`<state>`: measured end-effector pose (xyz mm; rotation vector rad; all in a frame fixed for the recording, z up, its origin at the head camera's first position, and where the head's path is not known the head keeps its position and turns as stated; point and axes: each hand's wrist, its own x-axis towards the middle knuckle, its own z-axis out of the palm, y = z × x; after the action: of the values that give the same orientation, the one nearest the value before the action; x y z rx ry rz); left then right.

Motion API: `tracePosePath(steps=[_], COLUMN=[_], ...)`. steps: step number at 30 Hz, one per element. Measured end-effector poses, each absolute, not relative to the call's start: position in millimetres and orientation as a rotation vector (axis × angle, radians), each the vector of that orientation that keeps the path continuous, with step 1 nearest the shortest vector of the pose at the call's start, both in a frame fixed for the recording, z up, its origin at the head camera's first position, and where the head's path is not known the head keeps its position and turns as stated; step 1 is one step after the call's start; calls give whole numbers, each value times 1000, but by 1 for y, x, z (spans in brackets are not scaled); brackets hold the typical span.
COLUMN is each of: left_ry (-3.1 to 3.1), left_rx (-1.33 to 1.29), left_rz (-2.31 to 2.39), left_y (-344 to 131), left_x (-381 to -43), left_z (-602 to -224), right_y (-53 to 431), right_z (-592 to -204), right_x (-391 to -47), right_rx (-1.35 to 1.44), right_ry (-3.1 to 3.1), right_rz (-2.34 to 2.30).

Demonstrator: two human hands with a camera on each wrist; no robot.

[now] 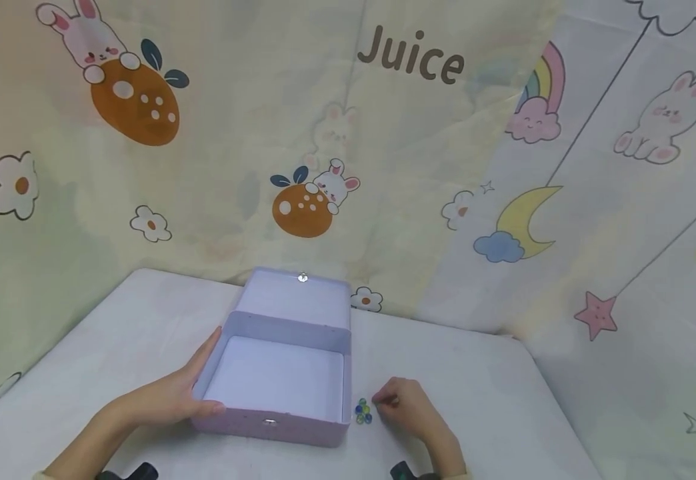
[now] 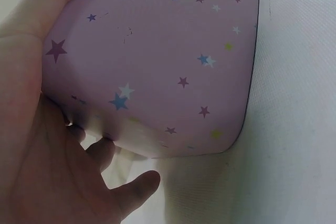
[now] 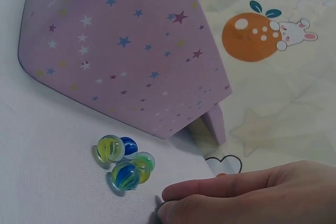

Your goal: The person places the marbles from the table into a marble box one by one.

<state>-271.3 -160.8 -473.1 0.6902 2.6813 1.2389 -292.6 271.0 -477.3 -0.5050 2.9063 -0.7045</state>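
Observation:
A lilac box (image 1: pixel 270 427) with printed stars stands on the table, its lid (image 1: pixel 300 300) tipped back and its inside bare. My left hand (image 1: pixel 168 397) holds the box at its front left corner, thumb along the front and fingers along the left side. To the right of the box lies a small cluster of glass marbles (image 1: pixel 363 411), with blue, yellow and green swirls. Beside them my right hand (image 1: pixel 408 407) pinches a marble (image 3: pixel 159 212) between thumb and forefinger; the fingertips hide most of it, and only a dark edge shows.
The white table (image 1: pixel 474 387) runs back to a printed cloth (image 1: pixel 222 167) hanging behind it. A metal clasp (image 1: pixel 270 422) sits on the box's front, with its counterpart (image 1: pixel 303 277) on the lid's edge. Dark wrist devices (image 1: pixel 142 472) show at the bottom.

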Motion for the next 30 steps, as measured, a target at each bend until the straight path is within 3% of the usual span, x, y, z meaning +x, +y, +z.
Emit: tracePosePath(steps=[30], left_ry=[2499], left_rx=[608], left_rz=[1331], left_y=[-163], left_x=[-279], left_z=[-472], right_y=[265], right_z=[-474], right_x=[-295], right_rx=[-468], right_ry=[2939], right_rz=[-674])
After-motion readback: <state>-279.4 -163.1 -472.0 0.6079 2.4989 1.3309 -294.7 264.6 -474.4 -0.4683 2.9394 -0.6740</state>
